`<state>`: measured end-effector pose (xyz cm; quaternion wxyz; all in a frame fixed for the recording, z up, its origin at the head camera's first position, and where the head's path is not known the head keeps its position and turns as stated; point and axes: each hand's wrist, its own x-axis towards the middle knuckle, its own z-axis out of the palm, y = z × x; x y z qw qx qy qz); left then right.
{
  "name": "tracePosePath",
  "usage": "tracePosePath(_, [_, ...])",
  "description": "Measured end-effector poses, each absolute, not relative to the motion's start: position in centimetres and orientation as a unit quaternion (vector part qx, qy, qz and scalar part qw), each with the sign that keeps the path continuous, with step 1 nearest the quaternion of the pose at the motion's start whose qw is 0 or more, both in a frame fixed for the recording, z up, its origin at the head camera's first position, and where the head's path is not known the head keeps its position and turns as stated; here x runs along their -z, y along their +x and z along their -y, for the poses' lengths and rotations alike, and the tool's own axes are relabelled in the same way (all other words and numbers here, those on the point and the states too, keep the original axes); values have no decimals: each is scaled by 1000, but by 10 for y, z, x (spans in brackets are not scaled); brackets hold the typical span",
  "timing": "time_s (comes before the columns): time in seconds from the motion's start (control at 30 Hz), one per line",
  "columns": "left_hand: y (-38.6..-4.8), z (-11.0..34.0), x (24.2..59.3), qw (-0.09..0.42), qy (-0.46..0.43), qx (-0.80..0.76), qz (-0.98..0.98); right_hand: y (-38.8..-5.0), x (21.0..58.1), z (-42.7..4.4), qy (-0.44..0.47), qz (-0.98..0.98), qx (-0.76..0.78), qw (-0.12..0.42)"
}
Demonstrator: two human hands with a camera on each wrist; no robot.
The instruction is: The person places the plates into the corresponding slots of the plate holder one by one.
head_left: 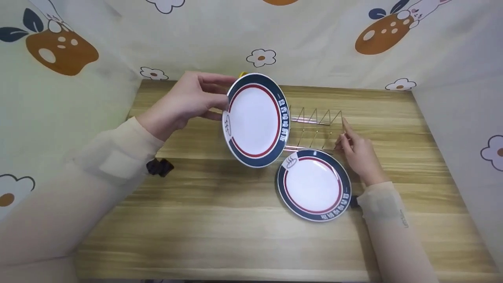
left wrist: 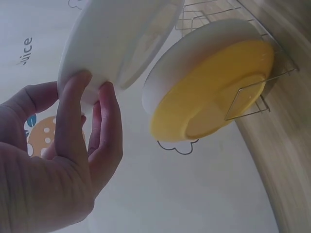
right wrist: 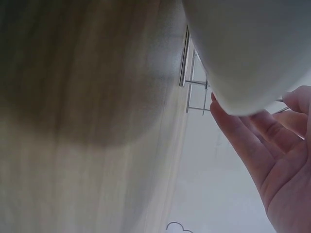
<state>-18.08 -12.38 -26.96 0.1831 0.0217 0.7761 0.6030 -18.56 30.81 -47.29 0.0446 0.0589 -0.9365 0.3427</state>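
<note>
My left hand (head_left: 192,96) pinches the left rim of a plate (head_left: 255,122) with a white middle, red ring and dark blue border. It is held up, tilted, its face toward the head camera. The left wrist view has its white underside (left wrist: 109,43) between thumb and fingers. Behind it, a yellow dish (left wrist: 214,92) and a white dish (left wrist: 180,63) stand slanted in a wire rack (head_left: 316,122). My right hand (head_left: 359,155) holds the rack's right end, index finger stretched along the wire. A matching plate (head_left: 313,186) lies face up before the rack.
The wooden tabletop (head_left: 220,236) runs below everything. Patterned cloth (head_left: 314,47) stands up behind the table and at both sides. Small black objects sit by my left wrist (head_left: 160,167) and by my right wrist (head_left: 355,201).
</note>
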Motion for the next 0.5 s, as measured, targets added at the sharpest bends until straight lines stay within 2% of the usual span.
tracePosePath(0.3, [-205,112,258,162,10,-589,-792,-186,473,-308,58,936,-343,50])
tracePosePath(0.5, [-218,102,250,169,-14,-577,-799,-185,473,-307,56,936,-344,47])
